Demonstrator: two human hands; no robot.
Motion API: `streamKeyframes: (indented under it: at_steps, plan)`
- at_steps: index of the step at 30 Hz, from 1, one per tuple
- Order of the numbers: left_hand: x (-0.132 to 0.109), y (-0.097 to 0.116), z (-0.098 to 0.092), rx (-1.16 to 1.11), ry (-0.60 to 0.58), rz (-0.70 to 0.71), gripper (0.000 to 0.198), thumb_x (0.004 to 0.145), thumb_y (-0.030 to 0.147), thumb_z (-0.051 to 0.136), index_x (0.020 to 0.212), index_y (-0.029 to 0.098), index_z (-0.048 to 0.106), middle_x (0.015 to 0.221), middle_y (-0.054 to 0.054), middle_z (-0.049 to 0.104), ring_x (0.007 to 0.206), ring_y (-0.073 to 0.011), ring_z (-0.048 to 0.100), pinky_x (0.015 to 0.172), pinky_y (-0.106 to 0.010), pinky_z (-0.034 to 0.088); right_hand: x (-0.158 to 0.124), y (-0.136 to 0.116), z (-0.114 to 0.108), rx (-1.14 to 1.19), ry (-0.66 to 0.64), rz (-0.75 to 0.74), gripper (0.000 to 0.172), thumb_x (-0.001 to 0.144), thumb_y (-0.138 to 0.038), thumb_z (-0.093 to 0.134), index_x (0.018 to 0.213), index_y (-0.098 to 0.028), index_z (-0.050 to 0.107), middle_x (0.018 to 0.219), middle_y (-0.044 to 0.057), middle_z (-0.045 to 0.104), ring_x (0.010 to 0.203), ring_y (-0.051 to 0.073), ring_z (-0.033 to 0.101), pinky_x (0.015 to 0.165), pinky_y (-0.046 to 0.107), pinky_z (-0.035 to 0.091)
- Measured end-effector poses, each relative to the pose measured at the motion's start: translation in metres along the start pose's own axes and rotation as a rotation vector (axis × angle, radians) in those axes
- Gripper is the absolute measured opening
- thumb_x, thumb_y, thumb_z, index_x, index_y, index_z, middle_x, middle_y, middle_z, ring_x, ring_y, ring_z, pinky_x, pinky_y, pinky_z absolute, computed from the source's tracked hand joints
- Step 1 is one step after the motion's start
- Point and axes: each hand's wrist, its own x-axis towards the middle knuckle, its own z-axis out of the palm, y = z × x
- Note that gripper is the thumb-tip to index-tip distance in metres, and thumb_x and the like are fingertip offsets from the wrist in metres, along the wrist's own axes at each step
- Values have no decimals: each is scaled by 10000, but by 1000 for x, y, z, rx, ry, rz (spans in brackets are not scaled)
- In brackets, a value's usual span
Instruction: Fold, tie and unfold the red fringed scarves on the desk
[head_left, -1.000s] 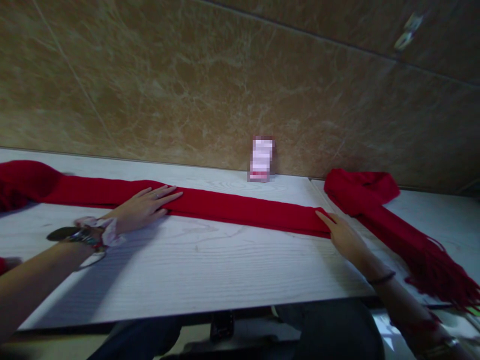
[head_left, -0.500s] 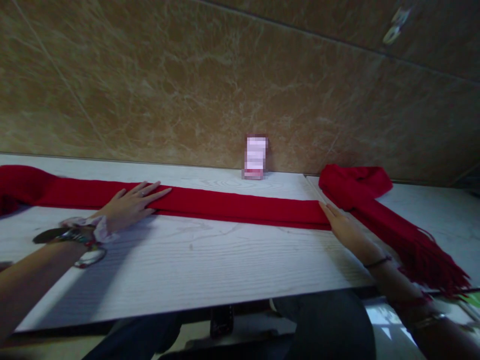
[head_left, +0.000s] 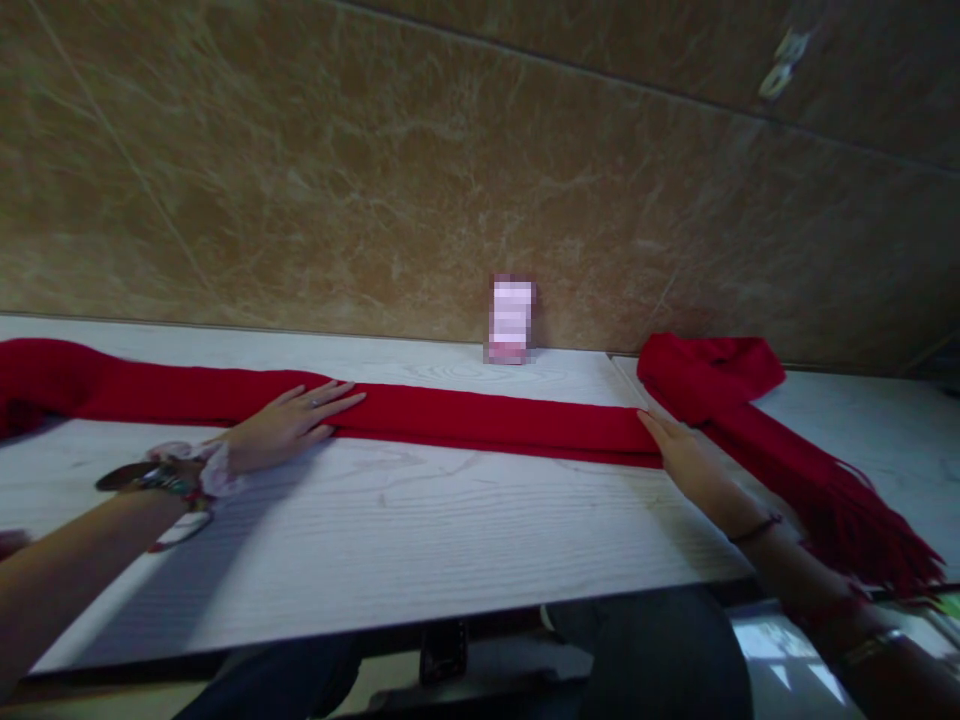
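A long red scarf (head_left: pixel 480 424) lies folded in a narrow flat band across the white wood-grain table (head_left: pixel 420 540). My left hand (head_left: pixel 277 432) rests palm down on the band, fingers stretched and somewhat spread, with a ring on one finger. At the band's right end, my right hand (head_left: pixel 686 460) lies against the edge with its fingers straight and close together; its thumb is hidden. Just right of that hand, more red scarf fabric (head_left: pixel 750 420) is looped at the back and runs forward to a fringed end (head_left: pixel 885 550). Farther left, the band rises into a loose bulge.
A brown marbled wall (head_left: pixel 360 180) borders the table's back edge. A small blurred pink-and-white item (head_left: pixel 511 318) stands against it behind the scarf. A wall fitting (head_left: pixel 784 65) shows at upper right. My legs (head_left: pixel 660 650) are below the front edge.
My left hand has slid a little to the right along the scarf. My right hand stays at the band's end. The whole view has shifted slightly.
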Motion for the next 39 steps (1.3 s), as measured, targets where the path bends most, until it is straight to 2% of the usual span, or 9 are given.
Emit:
streamKeyframes:
  at_steps: [4,10,14,19,22,25,29,34,39]
  plan:
    - [-1,-1,-1,5,-32,-32,495,918,221,214,1401,143,287,1461,-107,235,1329,-225,256,1051,-462,221,0,-5,3,42,35,98,615,686,47,307,1272,-56,462,1284,185,503,1194,242,473,962,394,446]
    - [14,21,-22,2,-8,-42,500,900,240,284,1395,170,313,1442,-106,287,1321,-228,271,1048,-440,243,3,-13,1,-17,60,41,579,733,29,338,1276,-120,474,1261,159,532,1139,267,522,896,412,494]
    - [27,33,-16,-48,-9,11,519,898,303,279,1408,206,291,1466,-85,232,1343,-244,224,1044,-438,264,2,-5,-6,-81,147,-8,572,740,43,319,1262,-116,492,1349,144,449,1288,308,331,939,456,446]
    - [28,28,-1,-64,33,-3,541,886,313,275,1417,212,272,1461,-84,240,1330,-255,260,1043,-453,268,-1,12,-4,47,-133,-93,707,632,66,341,1299,-136,460,1310,126,497,1212,217,455,988,383,412]
    - [28,26,-1,-89,18,8,549,879,322,289,1415,203,277,1462,-90,227,1331,-275,253,1036,-473,273,0,7,-9,8,-153,-114,613,707,-25,384,1311,-113,439,1341,165,451,1240,265,415,975,445,407]
    - [30,29,-5,-93,11,3,556,881,336,301,1420,205,258,1468,-91,206,1342,-281,220,1041,-479,259,6,-15,-13,-77,-56,-262,536,790,-73,382,1316,-160,432,1375,149,413,1286,304,336,964,544,369]
    - [27,33,-11,-49,-16,-45,553,891,334,301,1425,204,240,1475,-98,187,1354,-284,180,1047,-489,236,15,-32,-5,-53,-59,-426,540,802,-5,312,1305,-152,442,1325,134,480,1223,230,441,930,423,447]
    - [15,30,-16,-10,-38,-95,534,895,296,303,1423,260,230,1470,-65,220,1340,-281,225,1040,-492,247,4,-4,1,-27,-43,-366,581,799,-3,311,1333,-209,414,1318,79,499,1272,243,371,955,442,434]
    - [6,38,-16,31,16,-174,532,889,301,356,1412,287,259,1484,-56,180,1354,-326,142,1041,-547,196,-11,20,0,3,-7,-307,568,805,-8,313,1330,-195,423,1345,78,469,1310,246,302,1011,473,370]
